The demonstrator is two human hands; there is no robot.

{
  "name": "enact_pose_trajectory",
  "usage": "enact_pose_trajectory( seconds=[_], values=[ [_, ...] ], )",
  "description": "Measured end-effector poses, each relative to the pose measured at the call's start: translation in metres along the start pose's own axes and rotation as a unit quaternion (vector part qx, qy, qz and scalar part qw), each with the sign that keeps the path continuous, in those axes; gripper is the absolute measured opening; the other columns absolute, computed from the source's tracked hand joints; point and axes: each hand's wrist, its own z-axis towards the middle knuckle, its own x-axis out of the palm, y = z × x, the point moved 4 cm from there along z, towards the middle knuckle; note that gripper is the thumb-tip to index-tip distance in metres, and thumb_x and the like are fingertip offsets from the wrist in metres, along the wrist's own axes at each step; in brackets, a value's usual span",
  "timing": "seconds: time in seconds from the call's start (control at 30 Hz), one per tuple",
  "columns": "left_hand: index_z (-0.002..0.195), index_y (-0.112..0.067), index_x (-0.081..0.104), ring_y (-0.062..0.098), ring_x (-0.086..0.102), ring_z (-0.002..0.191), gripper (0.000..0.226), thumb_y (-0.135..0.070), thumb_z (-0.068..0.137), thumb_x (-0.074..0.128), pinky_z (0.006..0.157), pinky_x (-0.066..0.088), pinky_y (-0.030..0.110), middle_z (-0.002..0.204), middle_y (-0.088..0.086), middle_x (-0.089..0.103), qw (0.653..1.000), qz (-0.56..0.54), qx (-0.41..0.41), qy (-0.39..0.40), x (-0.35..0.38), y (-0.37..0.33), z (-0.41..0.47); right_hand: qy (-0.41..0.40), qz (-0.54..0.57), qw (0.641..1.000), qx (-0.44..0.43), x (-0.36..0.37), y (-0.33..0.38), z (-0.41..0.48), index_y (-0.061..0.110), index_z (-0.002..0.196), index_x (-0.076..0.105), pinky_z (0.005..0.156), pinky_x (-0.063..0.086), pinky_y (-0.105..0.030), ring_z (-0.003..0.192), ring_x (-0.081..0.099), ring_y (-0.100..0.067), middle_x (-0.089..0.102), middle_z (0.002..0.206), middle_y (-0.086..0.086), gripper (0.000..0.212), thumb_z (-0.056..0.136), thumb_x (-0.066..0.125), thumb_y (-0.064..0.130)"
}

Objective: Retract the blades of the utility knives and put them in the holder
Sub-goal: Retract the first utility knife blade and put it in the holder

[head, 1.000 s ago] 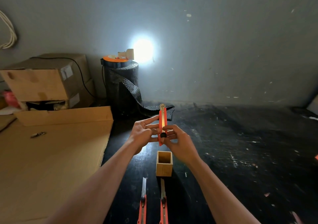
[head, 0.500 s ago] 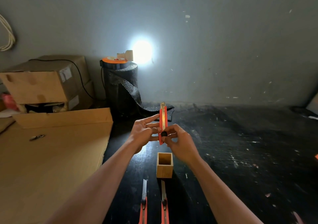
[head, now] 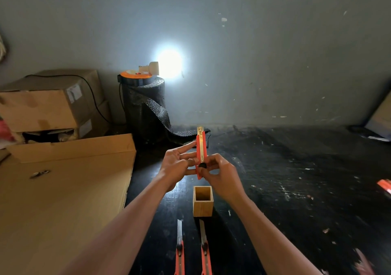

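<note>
I hold an orange utility knife (head: pixel 200 148) upright above the black table, tip up, with only a short gold tip showing at its top. My left hand (head: pixel 176 163) steadies its body from the left with fingers spread. My right hand (head: pixel 219 174) grips the lower part, thumb on the black slider. A square wooden holder (head: pixel 202 206) stands open and empty just below the hands. Two more orange knives (head: pixel 179 247) (head: pixel 204 247) lie side by side in front of the holder, blades extended toward it.
A large flat cardboard sheet (head: pixel 63 200) covers the left side, with cardboard boxes (head: pixel 48 103) behind it. A black roll of bubble wrap (head: pixel 143 107) with a lamp on top stands at the back. An orange object (head: pixel 384 186) lies at the right edge.
The knife and both hands have stayed almost in place; the slider sits low on the handle throughout.
</note>
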Motion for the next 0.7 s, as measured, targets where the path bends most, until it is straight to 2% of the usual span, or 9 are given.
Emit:
enact_pose_trajectory(
  seconds=[0.1,0.17,0.23,0.37,0.47,0.57,0.7],
  values=[
    [0.141,-0.015,0.057,0.019,0.08,0.088,0.06,0.017,0.09,0.06,0.065,0.063,0.033,0.094,-0.004,0.081,1.0,-0.021,-0.011,0.016,0.001,0.003,-0.004,-0.02,0.007,1.0,0.015,0.002,-0.002,-0.008,0.028,0.096,0.059,0.076,0.049,-0.014,0.081,0.065,0.003,0.064,0.085,0.023,0.019,0.089,0.077,0.029],
    [0.142,-0.016,0.057,0.021,0.079,0.09,0.061,0.017,0.09,0.06,0.067,0.064,0.035,0.098,-0.002,0.081,0.999,-0.026,-0.014,0.021,0.001,0.007,-0.006,-0.032,0.02,0.999,0.024,0.004,-0.004,-0.014,0.029,0.089,0.058,0.076,0.054,-0.018,0.077,0.069,0.001,0.068,0.081,0.019,0.02,0.088,0.078,0.028],
    [0.141,-0.017,0.057,0.024,0.079,0.093,0.061,0.017,0.09,0.059,0.071,0.065,0.038,0.102,0.002,0.081,0.999,-0.029,-0.018,0.024,0.001,0.012,-0.007,-0.042,0.032,0.998,0.034,0.004,-0.006,-0.018,0.027,0.088,0.06,0.071,0.052,-0.014,0.078,0.069,0.007,0.07,0.079,0.016,0.02,0.087,0.079,0.029],
    [0.141,-0.019,0.057,0.026,0.078,0.096,0.06,0.015,0.092,0.06,0.074,0.065,0.043,0.108,0.006,0.08,0.998,-0.041,-0.027,0.026,0.001,0.028,-0.009,-0.03,0.043,0.997,0.063,0.003,-0.011,-0.024,0.023,0.095,0.064,0.068,0.051,-0.015,0.081,0.069,-0.002,0.072,0.086,0.012,0.023,0.085,0.079,0.038],
    [0.141,-0.017,0.058,0.028,0.078,0.098,0.059,0.014,0.091,0.062,0.072,0.064,0.041,0.11,0.009,0.079,0.997,-0.053,-0.041,0.038,0.004,0.043,-0.01,-0.018,0.075,0.994,0.076,0.001,-0.017,-0.019,0.024,0.112,0.063,0.067,0.058,-0.017,0.082,0.071,0.001,0.072,0.095,0.013,0.035,0.087,0.076,0.044],
    [0.137,-0.017,0.06,0.031,0.077,0.096,0.058,0.016,0.09,0.062,0.072,0.064,0.041,0.11,0.012,0.079,0.996,-0.058,-0.047,0.053,0.008,0.054,-0.003,-0.014,0.085,0.995,0.043,-0.002,-0.027,0.002,0.019,0.131,0.06,0.079,0.065,-0.029,0.089,0.075,-0.005,0.075,0.103,0.006,0.042,0.093,0.074,0.029],
    [0.131,-0.017,0.062,0.028,0.079,0.09,0.053,0.017,0.09,0.06,0.07,0.064,0.037,0.105,0.015,0.079,0.996,-0.058,-0.063,0.026,0.014,0.07,0.013,0.016,0.106,0.993,0.039,0.0,-0.048,0.032,0.012,0.126,0.064,0.077,0.066,-0.039,0.085,0.078,-0.018,0.077,0.098,-0.003,0.03,0.096,0.067,0.011]
  ],
)
